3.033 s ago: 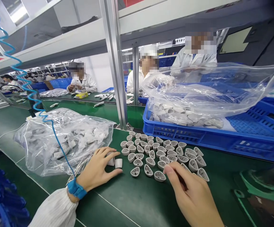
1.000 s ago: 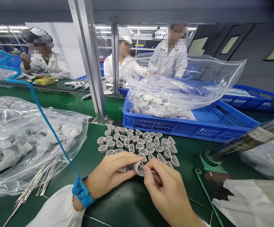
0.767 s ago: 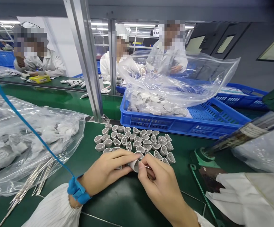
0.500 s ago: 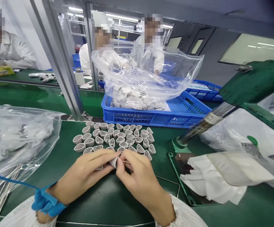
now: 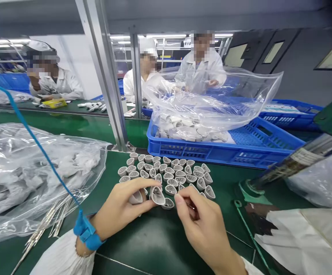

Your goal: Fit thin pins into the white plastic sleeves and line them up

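Note:
My left hand (image 5: 120,204), with a blue strap (image 5: 89,233) round its wrist, pinches a small white plastic shell (image 5: 157,196) between thumb and fingers. The shell is a hollow, teardrop-shaped cup, its open side facing me. A second shell (image 5: 136,197) shows inside the curl of that hand; whether it is held too, I cannot tell. To the right, my right hand (image 5: 203,219) is closed, apart from the held shell, with something thin partly hidden in its fingers. Beyond both hands, many similar shells (image 5: 180,173) stand open side up in loose rows on the green table.
A blue crate (image 5: 183,150) with a clear bag (image 5: 206,122) of white parts stands behind the rows. Left lie another plastic bag (image 5: 77,164) and thin metal rods (image 5: 36,227). A green stand (image 5: 252,193) and white cloth (image 5: 286,233) are right. Co-workers (image 5: 202,65) sit or stand opposite.
My hands were together at one shell; now the right hand has drawn away to the right. The left hand has tilted the shell's opening towards me. The view has swung left.

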### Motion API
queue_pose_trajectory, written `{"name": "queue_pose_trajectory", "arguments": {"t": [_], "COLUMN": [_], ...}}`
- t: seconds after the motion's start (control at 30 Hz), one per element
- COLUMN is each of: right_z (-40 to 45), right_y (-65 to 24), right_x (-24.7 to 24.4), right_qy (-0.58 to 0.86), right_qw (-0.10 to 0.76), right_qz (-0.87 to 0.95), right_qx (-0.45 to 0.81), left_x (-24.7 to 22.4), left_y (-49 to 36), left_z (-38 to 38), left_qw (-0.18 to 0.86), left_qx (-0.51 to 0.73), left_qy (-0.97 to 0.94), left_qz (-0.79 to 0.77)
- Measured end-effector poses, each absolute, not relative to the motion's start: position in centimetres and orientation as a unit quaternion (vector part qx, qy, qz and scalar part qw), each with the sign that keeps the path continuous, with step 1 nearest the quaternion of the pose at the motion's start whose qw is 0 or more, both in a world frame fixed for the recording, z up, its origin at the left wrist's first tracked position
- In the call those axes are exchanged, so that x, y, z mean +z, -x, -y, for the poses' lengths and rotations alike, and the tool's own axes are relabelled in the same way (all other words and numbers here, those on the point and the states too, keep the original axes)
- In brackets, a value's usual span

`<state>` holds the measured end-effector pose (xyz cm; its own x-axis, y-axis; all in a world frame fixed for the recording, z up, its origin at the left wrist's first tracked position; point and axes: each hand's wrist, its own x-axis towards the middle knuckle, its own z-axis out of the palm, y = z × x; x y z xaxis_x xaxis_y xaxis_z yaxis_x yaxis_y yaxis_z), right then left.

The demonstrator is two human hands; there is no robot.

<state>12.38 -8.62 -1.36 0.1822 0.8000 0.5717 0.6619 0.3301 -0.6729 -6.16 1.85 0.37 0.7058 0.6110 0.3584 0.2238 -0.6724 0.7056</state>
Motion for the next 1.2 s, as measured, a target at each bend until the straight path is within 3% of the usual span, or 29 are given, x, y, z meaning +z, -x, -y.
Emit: {"name": "queue_pose_trajectory", "arguments": {"t": [0.23, 0.4, 0.97, 1.1, 1.2], "right_z": [9.0, 8.8, 9.6, 9.5, 9.4], "right_y": [-12.3, -12.2, -10.0, -10.0, -9.9], "right_x": [-1.2, -1.8, -3.1, -2.9, -2.7], "right_qy": [0.584, 0.579, 0.491, 0.484, 0.476], "right_qw": [0.527, 0.528, 0.494, 0.479, 0.473], "right_qz": [0.616, 0.620, 0.714, 0.727, 0.736], "right_qx": [0.043, 0.045, 0.076, 0.087, 0.092], "left_x": [0.0, -1.9, -2.5, -1.0, 0.3], "left_y": [13.4, 14.4, 14.6, 14.3, 11.9], "left_z": [-2.6, -3.3, -2.8, -2.2, -1.5], "left_qw": [0.282, 0.288, 0.174, 0.224, 0.361], "left_qx": [0.246, 0.150, 0.243, 0.353, 0.420], "left_qy": [-0.837, -0.864, -0.871, -0.770, -0.675], "left_qz": [-0.399, -0.385, -0.390, -0.482, -0.487]}}
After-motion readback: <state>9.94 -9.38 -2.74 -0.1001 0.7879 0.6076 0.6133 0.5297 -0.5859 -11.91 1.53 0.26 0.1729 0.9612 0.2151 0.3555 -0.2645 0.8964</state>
